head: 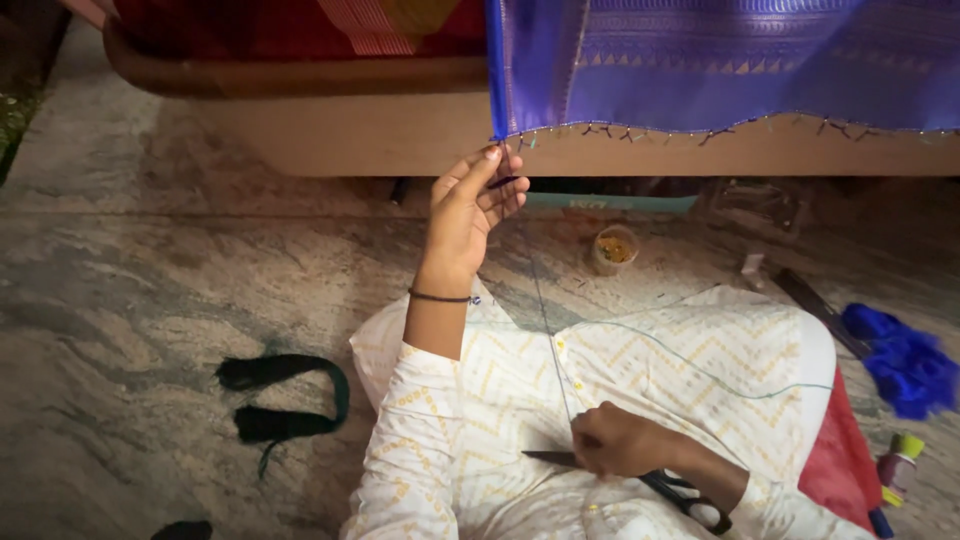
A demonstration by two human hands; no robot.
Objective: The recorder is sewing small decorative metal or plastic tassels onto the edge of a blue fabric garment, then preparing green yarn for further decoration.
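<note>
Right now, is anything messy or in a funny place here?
A little. A dark green strip lies twisted on the stone floor, apart from the work, and blue fluff sits loose by the knee. The scissors rest on the lap under the right hand. Nothing looks spilled or broken.

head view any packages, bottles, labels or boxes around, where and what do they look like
Small round container: on the floor under the purple cloth, clear, yellow-orange contents.
Flat teal box edge: under the wooden furniture, long and thin, pale marking too blurred to tell.
Small bottle: floor at far right, pinkish body, yellow-green cap.
No screens or signs.
</note>
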